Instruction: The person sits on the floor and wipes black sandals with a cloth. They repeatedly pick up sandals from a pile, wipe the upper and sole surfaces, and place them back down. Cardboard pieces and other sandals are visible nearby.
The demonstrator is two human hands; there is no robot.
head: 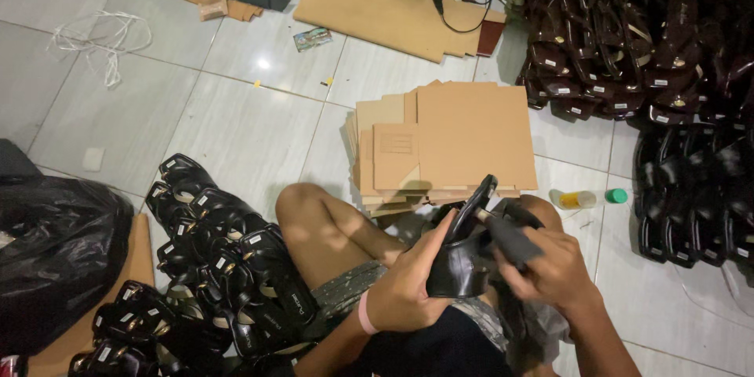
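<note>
I sit on a tiled floor with my knees bent. My left hand (408, 287) grips a black sandal (463, 255) from below, holding it upright over my lap. A pink band circles that wrist. My right hand (554, 267) presses a dark grey cloth (510, 237) against the sandal's upper edge. Just beyond my knees lies a stack of flat brown cardboard sheets (444, 145).
A row of black sandals (220, 267) runs along my left, beside a black plastic bag (59, 255). Heaps of dark sandals (628, 39) fill the right side. A small bottle (573, 199) with a green cap (616, 195) lies near my right knee. Cardboard (385, 8) and cables lie farther off.
</note>
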